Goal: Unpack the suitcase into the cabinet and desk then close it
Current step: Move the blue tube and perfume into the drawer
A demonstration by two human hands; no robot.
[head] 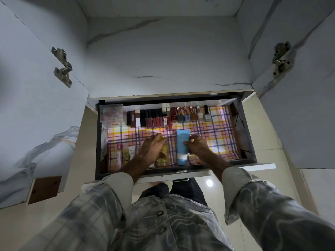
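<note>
1. Two hands worked inside an open drawer at the centre of the frame, its bottom lined with a pink and yellow checked sheet.
2. The left hand curled its fingers round a yellow tube lying near the drawer's front edge, hiding most of that tube.
3. The right hand pinched a blue tube between thumb and fingers; the tube lay lengthwise just right of the yellow one, cap toward the front.
4. Left of the left wrist, several small tubes lay side by side against the front wall.
5. Along the back wall stood a row of lipsticks and, right of them, nail polish bottles.
6. A clear plastic box sat in the drawer's upper left corner.
7. Above the drawer, the marbled cabinet stood with both doors open, a metal hinge at the left and another at the right.
</note>
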